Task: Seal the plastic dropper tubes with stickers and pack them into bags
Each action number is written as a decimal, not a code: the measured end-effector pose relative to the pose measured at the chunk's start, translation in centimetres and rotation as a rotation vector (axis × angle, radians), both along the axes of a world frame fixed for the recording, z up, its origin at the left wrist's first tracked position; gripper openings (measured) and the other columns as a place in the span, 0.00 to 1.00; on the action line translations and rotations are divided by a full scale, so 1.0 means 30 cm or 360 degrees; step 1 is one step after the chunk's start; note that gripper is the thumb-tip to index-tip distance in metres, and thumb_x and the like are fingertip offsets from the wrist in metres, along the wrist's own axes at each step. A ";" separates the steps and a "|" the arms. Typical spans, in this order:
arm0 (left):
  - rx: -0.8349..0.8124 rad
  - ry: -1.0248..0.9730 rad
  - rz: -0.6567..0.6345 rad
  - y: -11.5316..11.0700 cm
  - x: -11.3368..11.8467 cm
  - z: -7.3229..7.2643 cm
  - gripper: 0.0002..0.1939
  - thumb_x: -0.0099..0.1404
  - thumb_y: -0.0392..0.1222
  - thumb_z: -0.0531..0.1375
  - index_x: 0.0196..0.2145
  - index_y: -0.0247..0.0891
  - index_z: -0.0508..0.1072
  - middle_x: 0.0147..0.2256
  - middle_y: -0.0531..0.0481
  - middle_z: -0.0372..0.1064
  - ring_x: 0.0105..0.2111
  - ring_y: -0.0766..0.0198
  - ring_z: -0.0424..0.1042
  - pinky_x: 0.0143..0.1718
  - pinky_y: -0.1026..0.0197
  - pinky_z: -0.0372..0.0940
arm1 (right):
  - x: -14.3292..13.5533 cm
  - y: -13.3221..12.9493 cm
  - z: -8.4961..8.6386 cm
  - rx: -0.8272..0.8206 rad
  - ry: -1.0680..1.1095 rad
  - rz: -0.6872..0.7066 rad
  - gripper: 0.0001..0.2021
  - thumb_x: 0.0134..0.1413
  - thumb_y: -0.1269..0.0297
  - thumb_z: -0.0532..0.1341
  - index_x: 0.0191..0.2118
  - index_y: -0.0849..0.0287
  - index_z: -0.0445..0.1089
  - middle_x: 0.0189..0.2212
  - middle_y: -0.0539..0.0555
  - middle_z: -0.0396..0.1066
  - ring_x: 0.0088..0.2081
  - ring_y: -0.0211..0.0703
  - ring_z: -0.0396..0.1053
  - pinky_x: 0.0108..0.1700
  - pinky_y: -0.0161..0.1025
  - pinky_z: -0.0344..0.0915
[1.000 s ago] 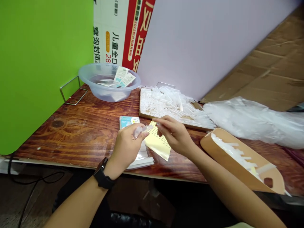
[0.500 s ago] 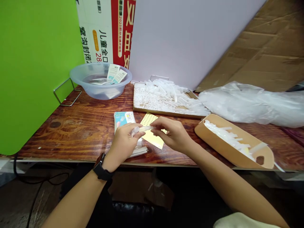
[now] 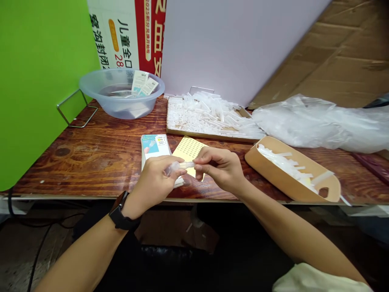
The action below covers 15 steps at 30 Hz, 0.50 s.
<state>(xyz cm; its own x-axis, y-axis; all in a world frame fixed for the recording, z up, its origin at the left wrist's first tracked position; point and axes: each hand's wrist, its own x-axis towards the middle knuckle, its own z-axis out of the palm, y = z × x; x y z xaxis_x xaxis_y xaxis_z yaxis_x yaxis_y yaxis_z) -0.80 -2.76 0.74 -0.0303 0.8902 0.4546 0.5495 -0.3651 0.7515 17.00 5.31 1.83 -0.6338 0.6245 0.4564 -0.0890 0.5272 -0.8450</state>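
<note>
A small translucent plastic tube (image 3: 186, 165) is held level between my two hands, just above the table edge. My left hand (image 3: 154, 179), with a dark watch on the wrist, is closed round its wider clear end. At the tube's other end, the thumb and fingertips of my right hand (image 3: 222, 169) are pinched on it. Below the hands lies a yellow sheet of small round stickers (image 3: 187, 149), partly covered by my fingers. Beside it, a stack of printed blue-and-white packets (image 3: 154, 142) is partly hidden behind my left hand.
A shallow cardboard tray (image 3: 209, 134) at the back holds many clear plastic pieces. To its left stands a translucent blue basin (image 3: 127, 109) with packets inside. A tan bin (image 3: 267, 172) of white strips and a plastic bag (image 3: 319, 121) are on the right; a metal bookend (image 3: 79, 117) is left.
The camera view has tilted down slightly, so the table items appear higher. Both hands still hold the tube, and my right fingers have shifted a little at its end.
</note>
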 end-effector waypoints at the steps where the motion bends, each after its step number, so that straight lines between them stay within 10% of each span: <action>1: 0.0017 0.0038 -0.0010 -0.002 0.002 -0.002 0.06 0.62 0.40 0.61 0.34 0.36 0.77 0.34 0.47 0.76 0.33 0.62 0.74 0.36 0.64 0.64 | -0.001 0.000 -0.004 -0.0027 0.0002 0.0011 0.05 0.52 0.66 0.66 0.27 0.59 0.72 0.21 0.48 0.68 0.19 0.36 0.70 0.22 0.34 0.66; 15: -0.0482 -0.0457 0.0028 0.023 -0.018 0.028 0.14 0.56 0.49 0.64 0.32 0.35 0.79 0.29 0.48 0.75 0.30 0.63 0.69 0.25 0.66 0.60 | -0.029 -0.029 0.027 -0.0768 0.0177 -0.0100 0.11 0.46 0.60 0.70 0.33 0.61 0.74 0.22 0.50 0.75 0.24 0.38 0.74 0.27 0.34 0.74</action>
<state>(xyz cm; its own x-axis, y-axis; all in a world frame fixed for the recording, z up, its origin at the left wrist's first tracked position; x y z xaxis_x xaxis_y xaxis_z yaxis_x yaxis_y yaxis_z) -1.35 -2.07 1.58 -0.1344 0.9806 0.1430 0.3059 -0.0962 0.9472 16.12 4.44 2.62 -0.5522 0.8165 0.1685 -0.1729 0.0856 -0.9812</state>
